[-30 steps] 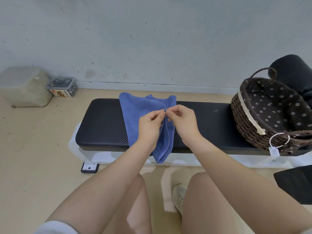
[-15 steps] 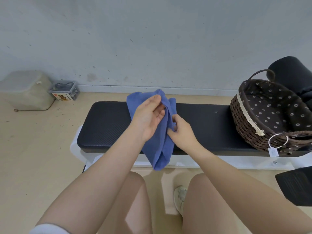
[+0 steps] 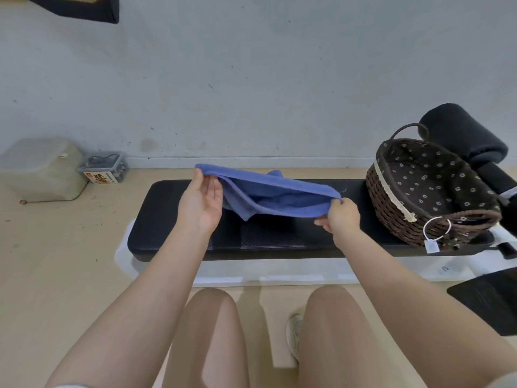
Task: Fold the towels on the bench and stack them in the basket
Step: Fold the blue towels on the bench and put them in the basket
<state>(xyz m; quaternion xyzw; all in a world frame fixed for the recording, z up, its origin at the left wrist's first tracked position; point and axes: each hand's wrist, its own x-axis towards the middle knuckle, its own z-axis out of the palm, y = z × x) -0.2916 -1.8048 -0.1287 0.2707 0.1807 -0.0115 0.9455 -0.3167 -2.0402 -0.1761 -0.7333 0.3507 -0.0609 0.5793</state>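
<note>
Nearest, the left hand (image 3: pixel 202 201) is gripping one end of the blue towel (image 3: pixel 275 196), fingers curled over its edge with the palm showing, while the right hand (image 3: pixel 340 218) is pinching the other end. The towel is hanging stretched between them, sagging just above the black bench (image 3: pixel 167 217). This looks like the spreading step before folding; next, the towel probably needs laying flat and halving. Farther right, the wicker basket (image 3: pixel 391 208) is sitting on the bench, holding no towels yet.
</note>
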